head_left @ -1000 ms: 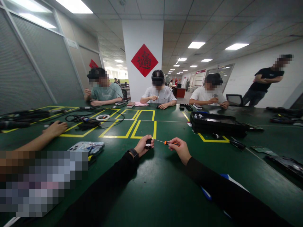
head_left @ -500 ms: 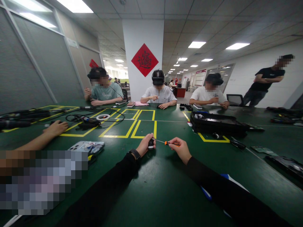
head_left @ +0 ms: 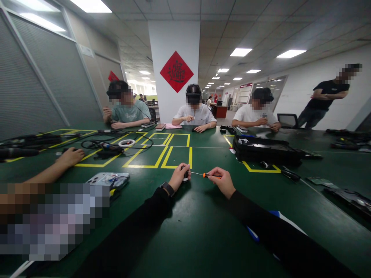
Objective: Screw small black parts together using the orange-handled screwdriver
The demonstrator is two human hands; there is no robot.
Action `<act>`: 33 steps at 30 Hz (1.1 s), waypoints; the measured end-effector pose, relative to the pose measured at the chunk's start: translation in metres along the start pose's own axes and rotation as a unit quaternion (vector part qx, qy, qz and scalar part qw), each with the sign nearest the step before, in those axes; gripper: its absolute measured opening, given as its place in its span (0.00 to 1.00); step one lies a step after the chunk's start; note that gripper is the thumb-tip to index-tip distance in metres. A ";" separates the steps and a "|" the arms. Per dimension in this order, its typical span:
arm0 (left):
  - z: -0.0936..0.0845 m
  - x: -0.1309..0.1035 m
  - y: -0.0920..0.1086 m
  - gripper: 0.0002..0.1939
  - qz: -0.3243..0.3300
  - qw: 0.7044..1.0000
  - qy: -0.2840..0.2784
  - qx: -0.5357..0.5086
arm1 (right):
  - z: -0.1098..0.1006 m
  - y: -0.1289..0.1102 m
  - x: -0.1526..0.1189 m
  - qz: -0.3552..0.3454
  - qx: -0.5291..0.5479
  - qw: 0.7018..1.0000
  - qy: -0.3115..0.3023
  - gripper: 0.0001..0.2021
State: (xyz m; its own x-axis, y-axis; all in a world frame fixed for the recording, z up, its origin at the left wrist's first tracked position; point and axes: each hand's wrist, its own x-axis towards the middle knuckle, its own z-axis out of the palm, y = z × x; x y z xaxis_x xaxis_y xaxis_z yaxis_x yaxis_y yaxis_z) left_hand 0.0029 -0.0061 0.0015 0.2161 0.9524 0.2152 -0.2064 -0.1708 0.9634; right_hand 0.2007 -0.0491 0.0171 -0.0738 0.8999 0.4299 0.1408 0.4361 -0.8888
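Note:
My left hand [head_left: 177, 178] is closed around a small black cylindrical part [head_left: 185, 174] with a pale band near its lower end; its exact kind is unclear. In my right hand [head_left: 223, 183] is a screwdriver [head_left: 206, 175] with an orange and black handle, held between thumb and fingers. Its thin metal shaft points left, and the tip meets or nearly meets the black part; I cannot tell whether it touches. Both hands are just above the green table [head_left: 185, 239], near the middle of the view.
To the right lie an open black case [head_left: 266, 150], a black-handled tool [head_left: 290, 175] and a circuit board [head_left: 321, 182]. Cables [head_left: 101, 148] and a phone [head_left: 107, 178] are on the left, by a co-worker's hand [head_left: 72, 156]. Several people sit across the table.
The screwdriver and my right hand have shifted very slightly right, and my left hand's grip on the black part has turned a little. The camera view has moved slightly.

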 end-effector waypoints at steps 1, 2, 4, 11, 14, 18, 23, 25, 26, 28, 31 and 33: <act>0.000 0.000 0.000 0.15 0.000 1.000 -0.001 -0.004 | -0.001 0.001 0.000 0.000 -0.001 1.000 0.001 0.06; 0.000 0.000 0.000 0.15 0.001 1.000 -0.003 -0.006 | -0.001 0.001 0.000 0.000 -0.002 1.000 -0.001 0.06; 0.000 0.000 0.001 0.16 0.002 1.000 -0.001 -0.008 | -0.001 0.001 0.000 0.000 -0.003 1.000 -0.003 0.06; -0.001 0.000 0.000 0.18 -0.010 1.000 -0.007 0.003 | 0.000 -0.005 -0.001 -0.010 -0.016 1.000 -0.004 0.05; 0.000 0.000 0.000 0.18 -0.014 0.999 -0.018 0.021 | 0.000 -0.005 -0.002 -0.016 -0.026 0.999 -0.010 0.05; 0.001 -0.001 -0.001 0.15 0.010 0.996 0.001 0.087 | 0.000 -0.004 -0.003 -0.035 -0.054 0.998 -0.015 0.05; -0.001 -0.002 -0.003 0.12 0.081 0.977 0.024 0.195 | 0.000 0.004 -0.005 -0.035 -0.137 0.987 -0.073 0.12; -0.002 -0.002 -0.004 0.11 0.091 0.972 0.022 0.216 | 0.000 0.009 -0.004 -0.048 -0.193 0.975 -0.096 0.10; -0.002 -0.002 -0.004 0.11 0.094 0.969 0.021 0.227 | -0.001 0.012 -0.004 -0.056 -0.219 0.969 -0.097 0.10; -0.003 -0.001 -0.005 0.11 0.098 0.964 0.012 0.248 | -0.003 0.017 -0.002 -0.066 -0.260 0.959 -0.086 0.09; -0.003 0.000 -0.005 0.11 0.114 0.956 -0.004 0.272 | -0.007 0.021 0.000 -0.070 -0.291 0.950 -0.085 0.09; -0.005 0.000 -0.005 0.10 0.123 0.954 -0.009 0.272 | -0.008 0.021 0.002 -0.074 -0.301 0.947 -0.088 0.07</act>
State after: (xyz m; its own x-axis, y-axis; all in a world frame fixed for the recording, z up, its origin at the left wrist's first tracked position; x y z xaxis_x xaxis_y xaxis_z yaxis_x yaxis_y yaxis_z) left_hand -0.0005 -0.0037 -0.0036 0.2419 0.8628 0.4439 0.2722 -0.4995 0.8224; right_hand 0.2115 -0.0381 0.0002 -0.2928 0.8370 0.4622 0.6493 0.5289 -0.5464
